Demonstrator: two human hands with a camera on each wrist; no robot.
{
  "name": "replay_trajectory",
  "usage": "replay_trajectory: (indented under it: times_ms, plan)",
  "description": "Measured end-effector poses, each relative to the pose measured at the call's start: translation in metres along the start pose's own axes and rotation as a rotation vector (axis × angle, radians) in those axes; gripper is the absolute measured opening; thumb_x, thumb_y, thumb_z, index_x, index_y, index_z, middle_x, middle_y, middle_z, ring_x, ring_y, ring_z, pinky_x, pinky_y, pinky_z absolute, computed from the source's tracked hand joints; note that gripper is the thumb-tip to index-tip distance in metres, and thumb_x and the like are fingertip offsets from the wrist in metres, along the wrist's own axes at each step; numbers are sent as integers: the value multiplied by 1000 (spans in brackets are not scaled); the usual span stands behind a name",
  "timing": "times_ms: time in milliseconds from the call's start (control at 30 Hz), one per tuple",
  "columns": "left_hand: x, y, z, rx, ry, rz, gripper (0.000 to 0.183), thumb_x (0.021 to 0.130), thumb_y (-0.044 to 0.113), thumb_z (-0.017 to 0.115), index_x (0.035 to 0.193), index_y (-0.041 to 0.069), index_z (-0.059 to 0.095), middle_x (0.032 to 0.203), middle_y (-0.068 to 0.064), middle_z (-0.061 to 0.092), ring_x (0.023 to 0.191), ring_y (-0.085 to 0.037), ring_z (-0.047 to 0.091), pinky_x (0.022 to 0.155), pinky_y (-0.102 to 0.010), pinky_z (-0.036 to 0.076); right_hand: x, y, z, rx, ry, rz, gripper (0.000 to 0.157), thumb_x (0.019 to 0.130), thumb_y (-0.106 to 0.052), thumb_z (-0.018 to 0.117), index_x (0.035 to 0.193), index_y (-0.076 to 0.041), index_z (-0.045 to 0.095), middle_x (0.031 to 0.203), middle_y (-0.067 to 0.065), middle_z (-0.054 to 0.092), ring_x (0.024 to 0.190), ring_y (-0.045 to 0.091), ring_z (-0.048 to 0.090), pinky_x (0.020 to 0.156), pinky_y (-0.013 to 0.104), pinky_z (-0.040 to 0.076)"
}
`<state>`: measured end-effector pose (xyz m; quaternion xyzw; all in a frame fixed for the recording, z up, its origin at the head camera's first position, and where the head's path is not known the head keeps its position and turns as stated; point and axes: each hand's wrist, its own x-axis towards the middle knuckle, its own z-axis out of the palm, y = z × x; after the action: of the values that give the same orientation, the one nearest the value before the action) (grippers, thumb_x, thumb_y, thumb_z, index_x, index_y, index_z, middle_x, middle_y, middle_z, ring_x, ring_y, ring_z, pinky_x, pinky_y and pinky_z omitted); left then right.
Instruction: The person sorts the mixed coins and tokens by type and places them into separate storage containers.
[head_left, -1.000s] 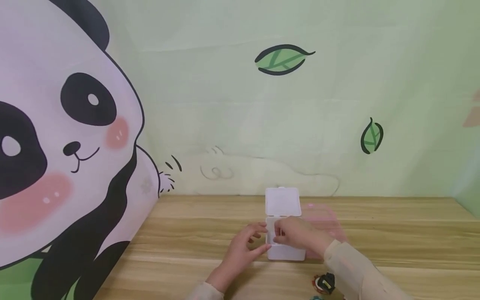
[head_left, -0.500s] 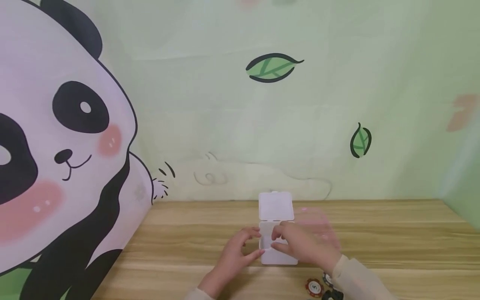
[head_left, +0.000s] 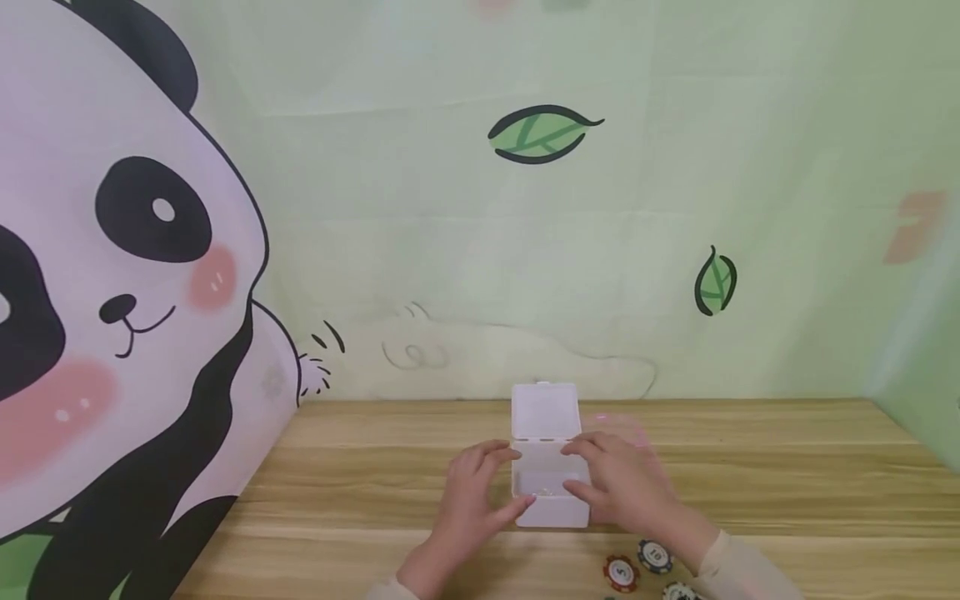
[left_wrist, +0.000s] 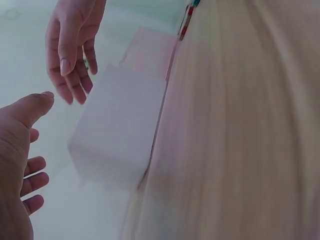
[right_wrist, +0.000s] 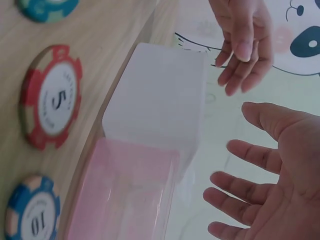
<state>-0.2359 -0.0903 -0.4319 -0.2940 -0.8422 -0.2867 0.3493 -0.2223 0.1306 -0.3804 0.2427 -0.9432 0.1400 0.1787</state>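
Note:
A white plastic box (head_left: 552, 512) stands on the wooden table with its hinged lid (head_left: 545, 411) raised at the back. Beside its left wall is my left hand (head_left: 472, 504), fingers and thumb spread apart. My right hand (head_left: 622, 483) hovers over the box's right edge, its fingers apart and holding nothing. In the right wrist view, a gap separates the spread fingers of the right hand (right_wrist: 300, 175) from the box (right_wrist: 155, 92). Part of the box's pale interior shows between my hands; something small and faint at its front rim is too unclear to name.
A see-through pink box (right_wrist: 120, 195) sits against the white box's right side. Poker chips lie nearer me: a red 5 chip (head_left: 621, 573), a blue 10 chip (head_left: 656, 556) and a black-and-white one (head_left: 681, 592). A panda-print cloth (head_left: 420, 208) hangs behind the table.
My right hand's fingers, curled over the inside of the box a second ago, have spread and drawn back to the right. My left hand stays beside the box. The head view has shifted slightly.

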Motion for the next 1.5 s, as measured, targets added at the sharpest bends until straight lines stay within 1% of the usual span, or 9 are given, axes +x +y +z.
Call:
replay_trajectory:
  times_ms: [100,233,367,567,800,1033,1167,1300,1500]
  plan:
    - [2,8,1,5,31,73,53,64,30,87,108,14,62,114,-7,64,107,-23,58,89,-44,45,-4,6,-2,31,47,-4,39,82,-30,74,116,-12,64,121,10,64,114,29,60,96,49,48]
    - [2,21,3,7,25,130,54,63,32,87,107,14,62,114,-6,64,105,-21,59,88,-42,46,-11,14,-4,108,94,-8,43,82,-24,75,119,-7,62,122,17,62,114,36,58,96,54,47]
    - [1,35,5,-3,-19,178,55,65,35,86,109,16,60,116,-5,63,106,-19,59,88,-39,48,-21,23,-6,123,109,12,47,83,-25,73,124,-6,60,126,23,59,116,41,56,94,57,48]
    - [1,53,5,-16,-86,259,61,65,37,86,114,15,59,120,-3,60,109,-17,57,91,-33,47,-31,36,-8,85,143,21,49,81,-27,74,122,-4,61,124,25,59,113,43,57,92,58,48]
    - [1,63,7,-11,-158,325,68,66,42,85,120,11,60,120,-2,60,109,-14,56,92,-28,46,-40,51,-9,80,99,99,66,74,-38,79,126,-3,58,126,26,58,112,45,57,92,60,48]
    - [0,75,14,-7,-279,356,61,71,47,80,118,12,62,117,0,62,106,-12,57,93,-23,45,-49,63,-7,82,82,125,67,76,-39,77,126,0,57,125,27,58,111,45,57,91,59,49]
    - [-3,77,23,-22,-290,406,59,69,44,82,116,13,62,113,0,63,104,-11,59,92,-19,44,-53,70,-4,94,51,145,69,78,-41,75,129,1,55,129,27,55,113,45,56,93,59,48]
    - [-5,76,30,-60,-300,442,49,67,39,84,105,15,64,105,2,64,98,-9,60,90,-14,42,-57,76,-1,101,33,157,72,79,-42,74,131,2,53,131,26,54,115,45,55,94,58,47]
    - [-10,73,37,-50,-401,462,30,76,40,74,96,19,66,96,8,65,91,-3,59,82,-8,38,-61,82,0,135,9,169,73,81,-42,72,134,4,50,136,26,51,121,46,52,98,59,44]
